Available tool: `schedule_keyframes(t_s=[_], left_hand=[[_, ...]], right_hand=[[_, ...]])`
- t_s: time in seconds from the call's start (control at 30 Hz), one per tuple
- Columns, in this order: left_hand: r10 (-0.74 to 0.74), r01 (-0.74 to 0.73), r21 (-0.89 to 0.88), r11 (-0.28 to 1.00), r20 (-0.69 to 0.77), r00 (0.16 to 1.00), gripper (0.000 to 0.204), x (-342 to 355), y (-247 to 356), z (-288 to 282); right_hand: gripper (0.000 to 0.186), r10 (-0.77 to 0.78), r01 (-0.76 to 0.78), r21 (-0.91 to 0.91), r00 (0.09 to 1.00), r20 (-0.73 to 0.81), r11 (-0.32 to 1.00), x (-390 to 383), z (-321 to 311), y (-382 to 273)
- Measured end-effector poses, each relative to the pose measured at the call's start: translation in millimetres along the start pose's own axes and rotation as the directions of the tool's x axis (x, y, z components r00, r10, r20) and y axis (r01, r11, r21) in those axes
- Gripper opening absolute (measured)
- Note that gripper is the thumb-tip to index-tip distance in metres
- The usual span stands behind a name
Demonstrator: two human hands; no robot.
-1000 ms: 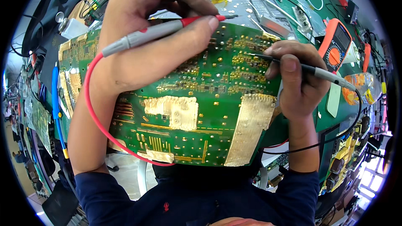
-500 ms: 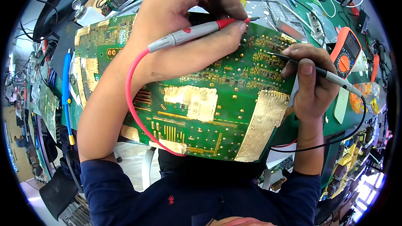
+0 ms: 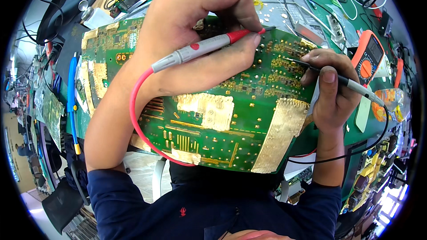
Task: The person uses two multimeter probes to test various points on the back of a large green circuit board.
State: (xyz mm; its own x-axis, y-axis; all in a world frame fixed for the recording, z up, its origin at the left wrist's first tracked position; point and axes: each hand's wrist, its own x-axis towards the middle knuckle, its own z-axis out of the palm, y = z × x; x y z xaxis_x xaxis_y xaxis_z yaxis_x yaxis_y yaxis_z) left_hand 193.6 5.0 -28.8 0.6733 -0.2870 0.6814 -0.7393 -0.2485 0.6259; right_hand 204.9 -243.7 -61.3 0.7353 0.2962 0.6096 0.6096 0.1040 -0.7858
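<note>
My left hand (image 3: 182, 15) is closed around a grey-and-red test probe (image 3: 198, 46), its dark tip over the upper part of a large green circuit board (image 3: 242, 91) with cream raised patches. A red lead curves down from that probe. My right hand (image 3: 333, 100) grips a black-and-grey probe (image 3: 353, 86), angled left with its fine tip at gold component pads on the board's upper right. Whether either tip touches is hard to tell. An orange multimeter (image 3: 367, 55) lies just beyond my right hand.
Behind the board are a grey metal tray (image 3: 278, 6) and tangled cables. A blue cable tool (image 3: 72, 102) lies at the left, an orange-filled plastic bag (image 3: 384, 104) at the right. More circuit boards (image 3: 364, 169) are stacked lower right, beside the green mat.
The whole scene has shifted right in view since a second ago. In the last half second my left hand and its probe tip have shifted slightly downward; my right hand stays at the same pads.
</note>
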Motion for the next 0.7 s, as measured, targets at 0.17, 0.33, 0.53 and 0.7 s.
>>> schedule_keyframes(t_s=[0.17, 0.33, 0.53, 0.7], left_hand=[[0.185, -0.174, 0.279, 0.945, -0.013, 0.983, 0.011, 17, 21, -14], [0.100, -0.116, 0.342, 0.933, 0.064, 0.993, 0.013, 26, 47, -29], [-0.096, 0.028, 0.511, 0.859, 0.107, 0.990, 0.011, -14, 70, -22], [-0.240, 0.210, 0.524, 0.826, -0.010, 0.971, 0.013, -42, 74, -16]], right_hand=[[0.028, -0.002, 0.005, -0.063, 0.999, 0.049, 0.998, 1, -3, 0], [0.021, 0.051, -0.051, 0.019, 0.999, -0.004, 0.999, 0, 0, 6], [0.022, 0.151, -0.151, -0.026, 0.988, 0.020, 0.988, 7, -2, 21], [0.027, 0.202, -0.202, 0.008, 0.979, 0.014, 0.979, 11, -5, 30]])
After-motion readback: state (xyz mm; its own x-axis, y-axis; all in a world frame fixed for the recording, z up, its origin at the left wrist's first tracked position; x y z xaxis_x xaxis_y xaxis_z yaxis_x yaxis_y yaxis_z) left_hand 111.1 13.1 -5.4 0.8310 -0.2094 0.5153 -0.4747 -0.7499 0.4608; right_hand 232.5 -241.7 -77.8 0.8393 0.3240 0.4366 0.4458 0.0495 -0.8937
